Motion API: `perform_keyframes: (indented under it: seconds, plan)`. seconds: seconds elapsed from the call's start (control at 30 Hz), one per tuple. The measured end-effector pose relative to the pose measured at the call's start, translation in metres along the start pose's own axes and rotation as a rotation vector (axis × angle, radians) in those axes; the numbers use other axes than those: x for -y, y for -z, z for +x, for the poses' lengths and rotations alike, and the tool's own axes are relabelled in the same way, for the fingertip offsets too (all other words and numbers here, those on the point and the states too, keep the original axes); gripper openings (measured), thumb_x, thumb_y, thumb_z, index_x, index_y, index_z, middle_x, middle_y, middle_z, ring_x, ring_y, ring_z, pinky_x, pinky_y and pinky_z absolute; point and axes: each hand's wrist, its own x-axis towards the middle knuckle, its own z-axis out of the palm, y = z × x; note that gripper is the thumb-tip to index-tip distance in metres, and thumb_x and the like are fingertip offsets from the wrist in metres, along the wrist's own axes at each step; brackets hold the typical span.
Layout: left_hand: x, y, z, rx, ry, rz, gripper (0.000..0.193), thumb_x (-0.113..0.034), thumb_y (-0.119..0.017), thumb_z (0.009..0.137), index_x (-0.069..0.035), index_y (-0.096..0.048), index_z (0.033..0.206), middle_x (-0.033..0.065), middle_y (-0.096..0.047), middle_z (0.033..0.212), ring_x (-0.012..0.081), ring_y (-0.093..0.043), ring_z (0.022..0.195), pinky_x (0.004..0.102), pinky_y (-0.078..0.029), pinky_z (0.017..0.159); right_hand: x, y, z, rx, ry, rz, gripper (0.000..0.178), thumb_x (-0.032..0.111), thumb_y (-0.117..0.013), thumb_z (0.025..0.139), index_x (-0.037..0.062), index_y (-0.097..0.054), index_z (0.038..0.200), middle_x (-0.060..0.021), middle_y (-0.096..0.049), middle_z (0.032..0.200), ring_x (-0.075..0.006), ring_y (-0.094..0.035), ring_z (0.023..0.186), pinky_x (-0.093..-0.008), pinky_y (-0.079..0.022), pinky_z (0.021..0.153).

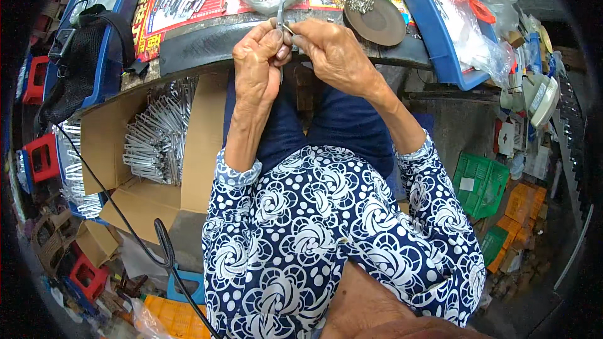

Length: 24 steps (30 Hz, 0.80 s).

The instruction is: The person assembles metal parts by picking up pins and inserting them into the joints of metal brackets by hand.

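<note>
I observe the left hand (259, 56) gripping a slim metal piece (281, 11) at the front edge of the surface (201, 50), presumably to steady it for the right hand (333, 47). A brown dish (386, 30) bearing small metal parts (361, 2) sits near that edge, right of centre, probably for short reach. The piece lies between the left thumb and fingers, one end projecting toward the far edge. The right fingers bunch just beside it; I cannot tell whether they pinch anything.
</note>
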Motion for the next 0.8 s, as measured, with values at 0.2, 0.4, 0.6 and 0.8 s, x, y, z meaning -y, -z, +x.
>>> perform_keyframes:
  seconds: [0.2,0.4,0.6,0.8]
  plan:
    - [0.002,-0.002,0.000,-0.003,-0.016,0.037,0.022,-0.006,-0.058,0.077,0.006,-0.052,0.095,0.0057,-0.055,0.072,0.0081,-0.043,0.054,0.0167,-0.031,0.047,-0.005,-0.008,-0.004,-0.094,0.040,0.020,0.010,0.000,-0.049,0.076,-0.0041,-0.052,0.084,-0.0184,-0.052,0.071,-0.0344,-0.053,0.066,-0.0357,-0.042,0.059]
    - [-0.001,-0.008,0.000,-0.040,-0.021,0.106,0.018,-0.003,-0.056,0.077,0.006,-0.053,0.093,0.0050,-0.055,0.069,0.0072,-0.043,0.052,0.0165,-0.031,0.045,-0.008,-0.007,-0.004,-0.138,0.212,-0.195,0.016,-0.005,-0.049,0.067,-0.0033,-0.051,0.083,-0.0165,-0.050,0.068,-0.0329,-0.051,0.064,-0.0383,-0.041,0.057]
    - [-0.004,-0.012,-0.005,-0.103,-0.013,0.304,0.012,0.002,-0.051,0.076,0.005,-0.054,0.087,0.0038,-0.054,0.065,0.0048,-0.040,0.047,0.0150,-0.028,0.042,-0.009,-0.005,-0.008,-0.077,0.316,-0.455,0.027,-0.007,-0.051,0.057,-0.0023,-0.050,0.084,-0.0136,-0.050,0.076,-0.0306,-0.050,0.071,-0.0366,-0.042,0.060]
    - [0.001,-0.017,-0.005,-0.116,-0.048,0.234,0.011,0.003,-0.050,0.077,0.005,-0.053,0.087,0.0034,-0.054,0.065,0.0042,-0.041,0.048,0.0148,-0.029,0.043,-0.015,-0.013,-0.010,-0.196,0.312,-0.425,0.031,-0.006,-0.051,0.057,-0.0030,-0.051,0.088,-0.0131,-0.051,0.077,-0.0298,-0.050,0.072,-0.0350,-0.042,0.061]
